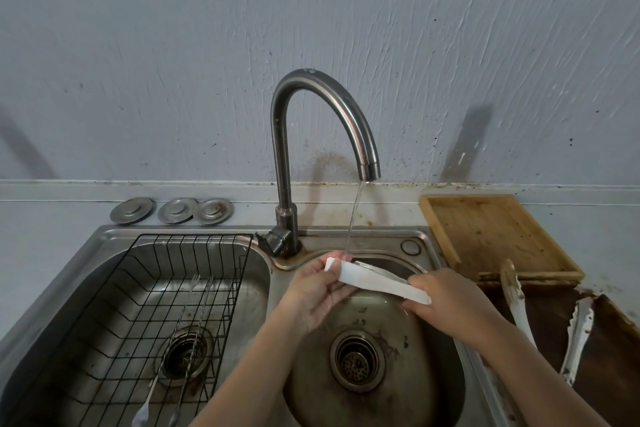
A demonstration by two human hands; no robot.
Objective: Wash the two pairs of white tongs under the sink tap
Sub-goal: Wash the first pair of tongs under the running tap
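Holding: one pair of white tongs [377, 282] is stretched across the right basin [367, 402], lying nearly level and sloping down to the right.
Left hand [317, 291]: palm turned up, fingers curled round the tongs' left end, thumb on top; the forearm comes in from the lower middle of the view.
Right hand [446, 295]: back of the hand facing up, fingers wrapped over the tongs' right end; the forearm runs down toward the lower right corner.
Water [355, 215]: a thin stream drops from the spout and lands on the left end of the tongs, just by the left fingertips.
Tap [311, 121]: curved steel neck rising from the ledge between the two basins, spout over the right one.
Second tongs [545, 315]: dirty white pair lying spread open on the dark stained worktop [620, 374] right of the sink, arms apart, untouched.
Wooden tray [495, 236]: behind the second tongs, against the wall side of the worktop.
Left basin [242, 274]: holds a black wire rack [166, 295] with long metal utensils [183, 340] lying in it.
Sink plugs [173, 210]: three round metal discs in a row behind the left basin.
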